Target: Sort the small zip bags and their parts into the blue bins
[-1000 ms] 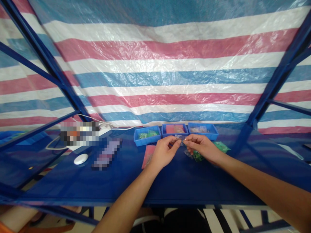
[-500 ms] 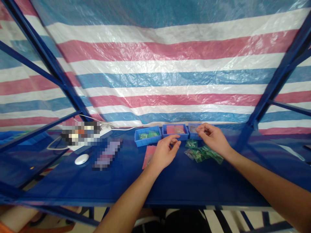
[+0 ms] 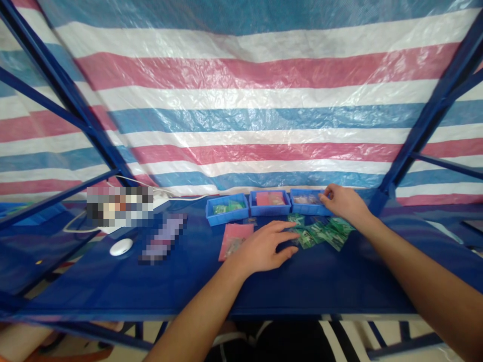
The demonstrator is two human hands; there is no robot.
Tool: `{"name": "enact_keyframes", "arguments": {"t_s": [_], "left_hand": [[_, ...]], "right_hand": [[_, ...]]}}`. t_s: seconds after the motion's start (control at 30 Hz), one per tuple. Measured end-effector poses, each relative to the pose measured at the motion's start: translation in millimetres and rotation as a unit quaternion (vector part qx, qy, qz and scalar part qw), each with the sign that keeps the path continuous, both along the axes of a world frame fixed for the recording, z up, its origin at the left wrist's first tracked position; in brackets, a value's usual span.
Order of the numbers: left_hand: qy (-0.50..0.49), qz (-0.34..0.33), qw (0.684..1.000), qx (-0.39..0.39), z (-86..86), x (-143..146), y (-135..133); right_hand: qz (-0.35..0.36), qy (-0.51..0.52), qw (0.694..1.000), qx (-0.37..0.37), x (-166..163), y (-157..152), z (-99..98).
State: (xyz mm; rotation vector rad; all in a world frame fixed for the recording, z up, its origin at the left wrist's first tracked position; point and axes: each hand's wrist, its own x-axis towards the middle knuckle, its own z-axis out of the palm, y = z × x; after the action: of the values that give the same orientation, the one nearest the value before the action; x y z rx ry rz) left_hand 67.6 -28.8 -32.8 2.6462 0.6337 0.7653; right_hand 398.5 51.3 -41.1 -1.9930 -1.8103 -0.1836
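My left hand is low over the blue table, fingers spread, its tips at the near-left side of a loose pile of small green packets. A pink packet with greyish contents lies partly behind that hand. My right hand is at the right end of the right blue bin, thumb and fingers pinched together by its rim. Whatever sits in the pinch is too small to make out. Clear packets with pinkish contents lie in this bin.
The middle blue bin contains pink packets; the left blue bin contains green ones. Leftward are a white oval object, a pixelated purple item and white cables. A striped tarp hangs behind.
My left hand has moved right and nearer, its fingers spreading beside the green packets. My right hand has shifted right to the bin's end, uncovering more of the bin.
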Motion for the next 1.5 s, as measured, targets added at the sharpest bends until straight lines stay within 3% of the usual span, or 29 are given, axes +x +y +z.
{"name": "enact_keyframes", "arguments": {"t_s": [0.13, 0.37, 0.63, 0.87, 1.07, 1.3, 1.4, 1.5], "left_hand": [[0.047, -0.001, 0.999, -0.009, -2.4, 0.7, 0.3], [0.088, 0.001, 0.996, -0.012, -0.3, 0.1, 0.0], [0.085, -0.006, 0.996, -0.006, -0.5, 1.5, 1.7], [0.074, 0.010, 0.997, 0.010, -1.2, 2.1, 3.0], [0.067, 0.125, 0.988, 0.064, 0.6, -1.8, 7.8], [0.125, 0.315, 0.934, 0.109, -5.3, -9.4, 10.7], [0.166, 0.330, 0.923, 0.105, -6.1, -10.6, 10.0], [0.190, 0.303, 0.929, 0.090, -1.7, -9.7, 9.3]], "right_hand": [[0.013, -0.019, 1.000, -0.007, -1.5, 0.4, -1.1], [0.141, -0.039, 0.986, 0.079, -20.7, -7.3, 2.9], [0.181, -0.019, 0.973, 0.142, -34.9, -13.4, -3.3], [0.278, 0.004, 0.946, 0.169, -58.4, -24.0, -3.8], [0.295, 0.022, 0.941, 0.162, -61.2, -25.8, -2.8], [0.317, 0.024, 0.935, 0.157, -67.8, -34.6, 2.5], [0.322, 0.026, 0.934, 0.155, -69.9, -35.2, 1.7], [0.311, 0.031, 0.936, 0.164, -70.9, -34.1, -0.4]]}}
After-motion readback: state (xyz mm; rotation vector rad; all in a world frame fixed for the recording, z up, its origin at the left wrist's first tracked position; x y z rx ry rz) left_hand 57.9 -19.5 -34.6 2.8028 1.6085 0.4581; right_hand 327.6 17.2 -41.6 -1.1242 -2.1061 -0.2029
